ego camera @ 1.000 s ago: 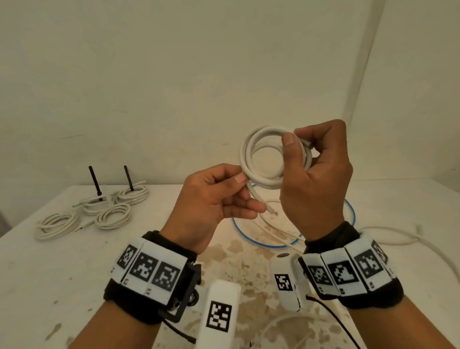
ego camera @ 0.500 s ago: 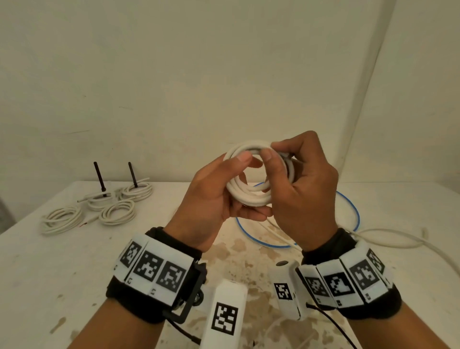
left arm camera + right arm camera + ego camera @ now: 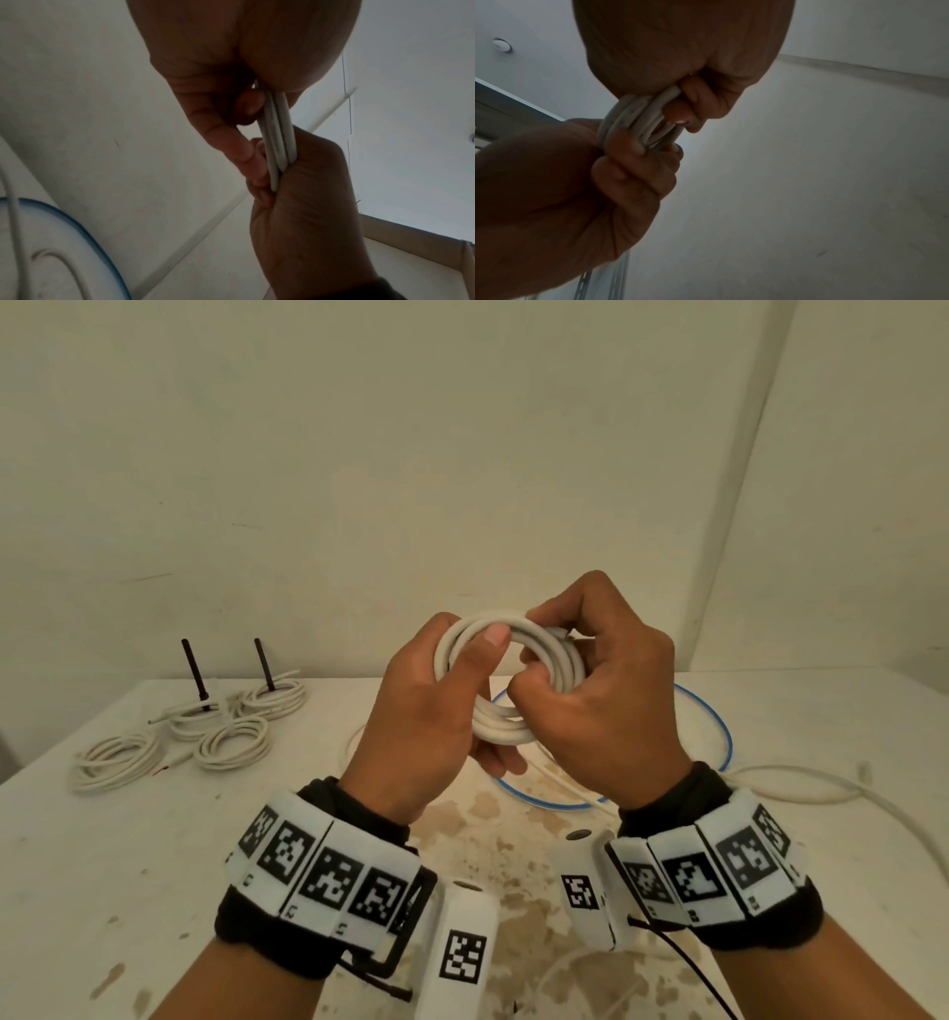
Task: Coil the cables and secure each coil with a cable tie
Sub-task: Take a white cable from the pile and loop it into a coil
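Observation:
A white cable coil (image 3: pixel 506 677) is held upright above the table between both hands. My left hand (image 3: pixel 436 706) grips its left side, thumb laid over the top strands. My right hand (image 3: pixel 590 690) grips the right side, fingers curled through the loop. In the left wrist view the coil (image 3: pixel 276 138) shows as parallel strands pinched between the two hands. The right wrist view shows the coil (image 3: pixel 634 121) wrapped by fingers of both hands. No cable tie is visible on this coil.
Several white coils (image 3: pixel 231 747) lie at the table's back left, two with upright black cable ties (image 3: pixel 195 672). A blue cable loop (image 3: pixel 719 737) lies under the hands. A loose white cable (image 3: pixel 801 788) trails to the right. The table (image 3: pixel 128 865) is stained near the middle.
The coil has come down and toward the left. My left hand let go of the loose cable end and took hold of the coil's left side. My right hand shifted its grip.

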